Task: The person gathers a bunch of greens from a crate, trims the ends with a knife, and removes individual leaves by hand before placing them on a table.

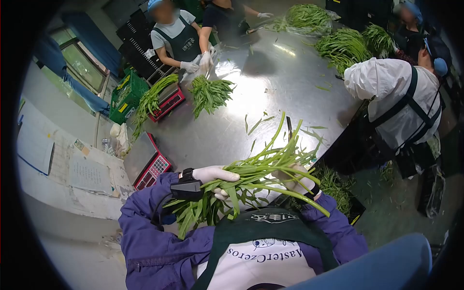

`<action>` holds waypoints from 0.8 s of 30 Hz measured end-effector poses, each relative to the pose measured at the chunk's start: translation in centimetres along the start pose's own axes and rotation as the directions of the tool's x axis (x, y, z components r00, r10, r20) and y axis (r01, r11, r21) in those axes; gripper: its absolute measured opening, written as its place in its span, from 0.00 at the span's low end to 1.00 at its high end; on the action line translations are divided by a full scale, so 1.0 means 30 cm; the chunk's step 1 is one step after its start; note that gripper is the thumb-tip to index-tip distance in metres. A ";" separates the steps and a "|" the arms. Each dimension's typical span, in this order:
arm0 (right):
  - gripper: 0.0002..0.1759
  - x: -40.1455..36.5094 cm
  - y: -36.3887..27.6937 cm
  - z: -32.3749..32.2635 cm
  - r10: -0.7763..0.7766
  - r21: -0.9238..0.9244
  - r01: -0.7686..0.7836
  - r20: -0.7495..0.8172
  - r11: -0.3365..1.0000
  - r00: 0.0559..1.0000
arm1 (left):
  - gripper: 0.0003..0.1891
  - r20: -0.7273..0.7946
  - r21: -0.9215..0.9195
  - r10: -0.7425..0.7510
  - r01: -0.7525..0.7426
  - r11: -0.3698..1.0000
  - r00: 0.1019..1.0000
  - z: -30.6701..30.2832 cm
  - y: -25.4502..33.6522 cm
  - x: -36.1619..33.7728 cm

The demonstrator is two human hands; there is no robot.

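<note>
In front of my apron I hold a loose bunch of leafy greens with long hollow-looking stems, like water spinach (256,169). My left hand (220,175), in a white glove, is closed round the leafy part, thumb on top. Leaves hang below it to the left. My right hand (300,182), also gloved, grips among the stems on the other side; stems cover part of its fingers. Stem ends stick out upward and to the lower right. Beyond the bunch, cut leaf scraps (253,124) lie on the metal table (208,140).
A red scale (153,166) stands by my left arm. Another scale (169,104) farther off bears greens. Co-workers in gloves stand across the table and at right, near piles of greens (343,48). A green crate (128,96) stands at left; a dark crate of greens (333,193) sits at lower right.
</note>
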State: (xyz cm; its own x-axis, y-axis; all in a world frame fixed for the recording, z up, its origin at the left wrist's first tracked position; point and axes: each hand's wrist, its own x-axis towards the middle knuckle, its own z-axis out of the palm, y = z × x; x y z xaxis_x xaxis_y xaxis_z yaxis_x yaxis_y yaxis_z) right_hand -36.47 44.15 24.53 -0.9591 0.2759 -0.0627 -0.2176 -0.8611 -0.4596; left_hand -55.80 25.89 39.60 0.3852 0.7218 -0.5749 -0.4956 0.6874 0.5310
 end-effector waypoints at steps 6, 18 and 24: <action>0.11 -0.009 -0.005 0.034 -0.070 -0.198 0.047 -0.109 0.979 0.992 | 0.24 -0.035 0.095 -0.046 0.049 0.994 0.998 -0.028 -0.014 0.014; 0.18 -0.052 -0.194 -0.018 -0.768 -0.791 0.303 -0.299 0.531 0.566 | 0.22 -0.143 0.473 0.077 0.000 0.881 0.987 0.013 0.013 0.010; 0.07 -0.105 -0.317 0.245 -0.614 -0.920 0.257 0.389 -0.295 0.687 | 0.23 -0.113 0.663 0.113 -0.010 0.749 0.987 -0.013 0.008 0.025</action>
State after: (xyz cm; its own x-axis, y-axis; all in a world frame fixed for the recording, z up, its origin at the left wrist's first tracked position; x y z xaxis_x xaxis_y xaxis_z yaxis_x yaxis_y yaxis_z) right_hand -32.72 48.33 35.62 -0.5955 0.5520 0.5837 -0.0159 0.7183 -0.6955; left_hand -55.93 26.58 39.06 0.2366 0.7809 -0.5781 0.1413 0.5610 0.8157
